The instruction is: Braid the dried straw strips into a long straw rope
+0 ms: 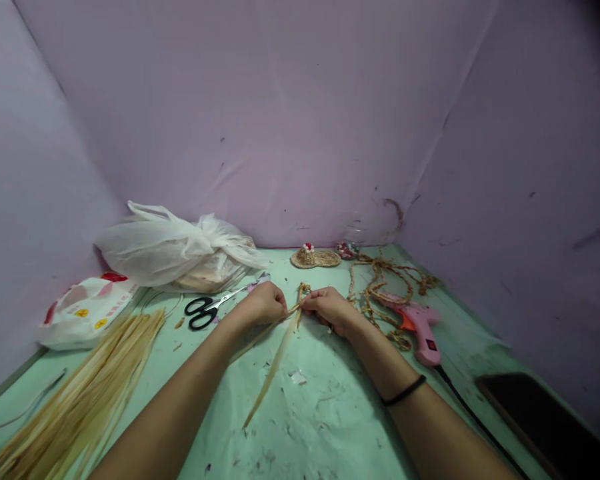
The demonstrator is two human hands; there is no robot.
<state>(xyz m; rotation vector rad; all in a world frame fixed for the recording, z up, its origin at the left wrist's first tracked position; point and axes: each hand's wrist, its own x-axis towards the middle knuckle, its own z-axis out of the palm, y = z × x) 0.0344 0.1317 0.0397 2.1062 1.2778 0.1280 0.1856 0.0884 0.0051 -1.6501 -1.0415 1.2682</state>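
Observation:
Pale dried straw strips (275,367) run between my two hands at the middle of the table, one long end trailing toward me. My left hand (263,303) is closed, pinching a strip that also extends back under the wrist. Close beside it, my right hand (327,307) pinches the strips where they cross, fingers pressed together. A short braided piece (303,289) sticks out just beyond the fingertips. The exact crossing is partly hidden by the fingers.
Black-handled scissors (205,312), a straw bundle (95,380), a tissue pack (87,313) and a white plastic bag (180,247) lie left. Rightward are braided cord (380,283), a pink glue gun (423,330) and a dark phone-like slab (540,413). A woven sole-shaped piece (320,259) sits behind.

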